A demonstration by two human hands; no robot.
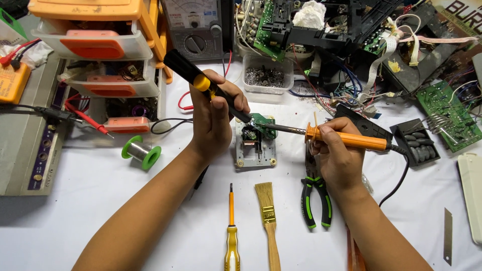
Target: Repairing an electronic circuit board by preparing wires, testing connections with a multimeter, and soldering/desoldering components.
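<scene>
My left hand (213, 118) grips a black desoldering pump with a yellow button (193, 75), its tip angled down onto a small green circuit board (264, 123). That board sits on a white square mechanism (256, 150) at the middle of the table. My right hand (336, 155) holds an orange-handled soldering iron (346, 139). The iron's metal tip (283, 129) reaches left and touches the green board beside the pump's tip.
A solder spool with green flanges (142, 150) lies left. A yellow screwdriver (231, 228), a brush (267, 221) and green-handled pliers (315, 195) lie near the front edge. Orange drawers (100, 50), a meter (196, 25), a tub of small metal parts (266, 75) and loose boards (447, 113) crowd the back.
</scene>
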